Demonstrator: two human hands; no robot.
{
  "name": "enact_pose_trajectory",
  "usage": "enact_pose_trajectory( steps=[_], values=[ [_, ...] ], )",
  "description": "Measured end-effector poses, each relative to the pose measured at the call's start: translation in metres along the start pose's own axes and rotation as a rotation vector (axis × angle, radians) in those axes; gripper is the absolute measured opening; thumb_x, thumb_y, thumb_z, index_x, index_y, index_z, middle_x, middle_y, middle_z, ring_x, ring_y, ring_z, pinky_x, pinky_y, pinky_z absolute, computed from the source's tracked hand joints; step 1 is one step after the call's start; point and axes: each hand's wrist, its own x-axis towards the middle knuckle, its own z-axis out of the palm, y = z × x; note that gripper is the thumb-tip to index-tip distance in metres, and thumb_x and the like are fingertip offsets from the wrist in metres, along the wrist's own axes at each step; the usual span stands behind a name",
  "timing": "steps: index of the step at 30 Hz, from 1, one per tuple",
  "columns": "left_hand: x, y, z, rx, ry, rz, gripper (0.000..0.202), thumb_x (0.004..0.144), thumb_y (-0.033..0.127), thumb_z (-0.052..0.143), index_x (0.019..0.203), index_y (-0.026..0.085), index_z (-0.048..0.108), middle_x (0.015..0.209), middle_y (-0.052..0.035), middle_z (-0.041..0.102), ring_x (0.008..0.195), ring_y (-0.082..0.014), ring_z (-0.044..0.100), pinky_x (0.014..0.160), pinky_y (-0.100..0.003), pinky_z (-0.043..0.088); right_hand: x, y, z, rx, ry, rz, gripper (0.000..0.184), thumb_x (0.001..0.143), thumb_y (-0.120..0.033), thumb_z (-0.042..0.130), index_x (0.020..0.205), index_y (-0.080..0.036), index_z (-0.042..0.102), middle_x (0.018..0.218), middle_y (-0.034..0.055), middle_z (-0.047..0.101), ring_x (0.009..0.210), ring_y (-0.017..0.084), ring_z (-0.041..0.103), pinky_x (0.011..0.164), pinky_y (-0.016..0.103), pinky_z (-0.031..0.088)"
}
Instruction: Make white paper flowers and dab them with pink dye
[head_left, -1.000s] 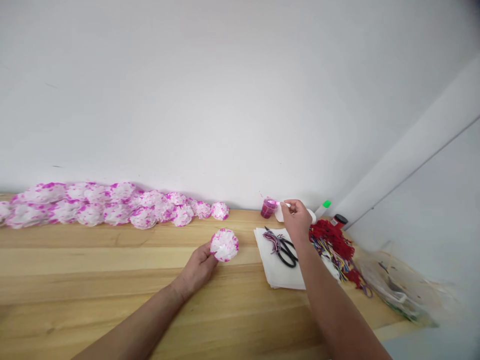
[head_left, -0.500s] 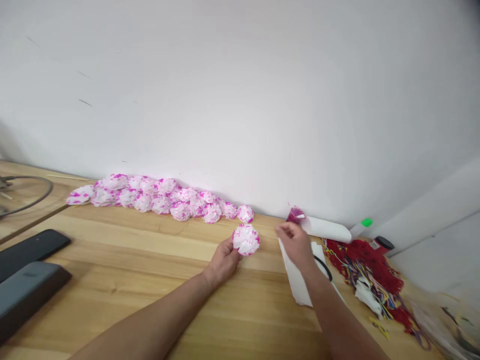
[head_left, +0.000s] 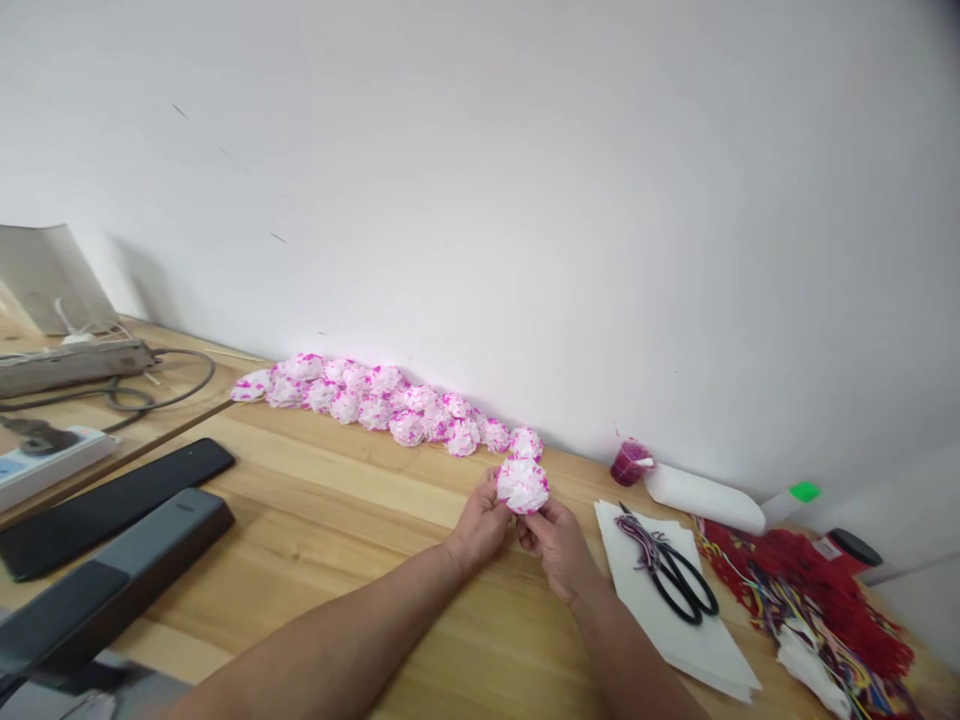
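Observation:
A white paper flower (head_left: 523, 486) with magenta-tipped edges is held upright above the table. My left hand (head_left: 484, 518) grips it from the left, its fingers closed behind the bloom. From the right, my right hand (head_left: 556, 545) is closed at the flower's underside; its fingertips are partly hidden by the petals. Just behind stands a row of similar paper flowers (head_left: 375, 410) along the wall. To the right of my right hand, black-handled scissors (head_left: 681, 580) and a bundle of purple string (head_left: 641, 540) lie on white paper sheets (head_left: 697, 645).
A cup of magenta liquid (head_left: 630, 463) and a white roll (head_left: 705, 497) stand by the wall. Red material with colored strings (head_left: 832, 590) lies at right. On the left are a black phone (head_left: 120, 505), a grey device (head_left: 112, 590) and a power strip (head_left: 52, 468).
My right hand has moved left from near the cup and paper to the flower, joining my left hand. The view has shifted left, and the scissors are now uncovered.

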Motion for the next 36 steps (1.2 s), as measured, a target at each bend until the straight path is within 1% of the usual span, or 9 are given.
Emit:
enact_pose_trajectory(
  steps=[3, 9, 11, 14, 17, 24, 28, 32, 36],
  values=[
    [-0.002, -0.003, 0.004, -0.057, -0.068, -0.019, 0.023, 0.07, 0.033, 0.068, 0.084, 0.018, 0.058, 0.059, 0.0044, 0.052, 0.049, -0.0108, 0.049, 0.051, -0.025, 0.044, 0.004, 0.012, -0.001, 0.015, 0.018, -0.026, 0.025, 0.07, -0.036, 0.073, 0.066, -0.018, 0.056, 0.056, -0.0038, 0.053, 0.053, 0.011, 0.045, 0.053, 0.025, 0.037],
    [0.001, -0.005, 0.004, -0.074, -0.041, 0.009, 0.024, 0.074, 0.038, 0.064, 0.084, 0.018, 0.056, 0.053, 0.005, 0.054, 0.043, -0.0112, 0.049, 0.048, -0.025, 0.044, 0.003, 0.017, -0.001, -0.024, -0.019, -0.059, 0.025, 0.076, -0.04, 0.071, 0.076, -0.017, 0.06, 0.058, -0.0038, 0.054, 0.051, 0.011, 0.045, 0.05, 0.024, 0.036],
    [0.002, -0.003, 0.001, -0.049, 0.004, 0.043, 0.018, 0.074, 0.034, 0.064, 0.079, 0.018, 0.059, 0.055, 0.0031, 0.058, 0.05, -0.0126, 0.053, 0.055, -0.026, 0.047, 0.002, 0.018, -0.002, -0.088, -0.025, -0.1, 0.025, 0.079, -0.041, 0.069, 0.083, -0.017, 0.064, 0.06, -0.0033, 0.055, 0.052, 0.012, 0.046, 0.05, 0.024, 0.036],
    [0.003, 0.001, -0.003, -0.001, 0.065, 0.094, 0.007, 0.068, 0.022, 0.068, 0.069, 0.016, 0.064, 0.066, -0.0005, 0.067, 0.068, -0.0161, 0.06, 0.072, -0.028, 0.05, 0.002, 0.02, -0.004, -0.265, 0.011, -0.211, 0.024, 0.082, -0.038, 0.066, 0.091, -0.016, 0.068, 0.067, 0.0006, 0.061, 0.062, 0.016, 0.053, 0.057, 0.027, 0.043],
    [0.004, 0.003, -0.005, 0.025, 0.092, 0.102, 0.005, 0.065, 0.02, 0.069, 0.066, 0.015, 0.071, 0.07, -0.0021, 0.071, 0.075, -0.0199, 0.063, 0.079, -0.032, 0.05, 0.003, 0.021, -0.006, -0.368, 0.043, -0.253, 0.026, 0.083, -0.037, 0.064, 0.095, -0.015, 0.07, 0.074, 0.0037, 0.066, 0.069, 0.02, 0.057, 0.063, 0.029, 0.046],
    [0.008, 0.001, -0.008, 0.021, 0.154, 0.08, 0.02, 0.059, 0.017, 0.076, 0.079, 0.014, 0.077, 0.077, -0.0042, 0.076, 0.08, -0.0237, 0.068, 0.08, -0.034, 0.052, 0.001, 0.016, -0.003, -0.416, 0.051, -0.231, 0.031, 0.084, -0.038, 0.062, 0.104, -0.016, 0.071, 0.08, 0.0053, 0.072, 0.072, 0.022, 0.062, 0.067, 0.031, 0.05],
    [0.008, 0.001, -0.008, 0.012, 0.165, 0.069, 0.024, 0.058, 0.019, 0.079, 0.082, 0.013, 0.076, 0.081, -0.0053, 0.077, 0.077, -0.0228, 0.068, 0.076, -0.032, 0.052, 0.002, 0.016, -0.003, -0.474, 0.077, -0.229, 0.033, 0.084, -0.038, 0.062, 0.106, -0.015, 0.071, 0.087, 0.0082, 0.074, 0.075, 0.025, 0.064, 0.07, 0.034, 0.051],
    [0.006, 0.004, -0.007, 0.003, 0.158, 0.058, 0.024, 0.058, 0.02, 0.081, 0.08, 0.013, 0.076, 0.082, -0.0053, 0.077, 0.076, -0.022, 0.067, 0.074, -0.031, 0.051, 0.003, 0.016, -0.004, -0.518, 0.102, -0.245, 0.028, 0.081, -0.037, 0.064, 0.098, -0.016, 0.072, 0.084, 0.0094, 0.074, 0.074, 0.028, 0.066, 0.068, 0.035, 0.051],
    [0.005, 0.006, -0.007, -0.016, 0.181, 0.035, 0.023, 0.057, 0.02, 0.079, 0.079, 0.013, 0.076, 0.082, -0.005, 0.077, 0.076, -0.0209, 0.067, 0.074, -0.03, 0.051, 0.002, 0.013, -0.003, -0.522, 0.106, -0.238, 0.027, 0.081, -0.04, 0.064, 0.091, -0.016, 0.072, 0.075, 0.0076, 0.072, 0.067, 0.025, 0.064, 0.063, 0.034, 0.05]
  ],
)
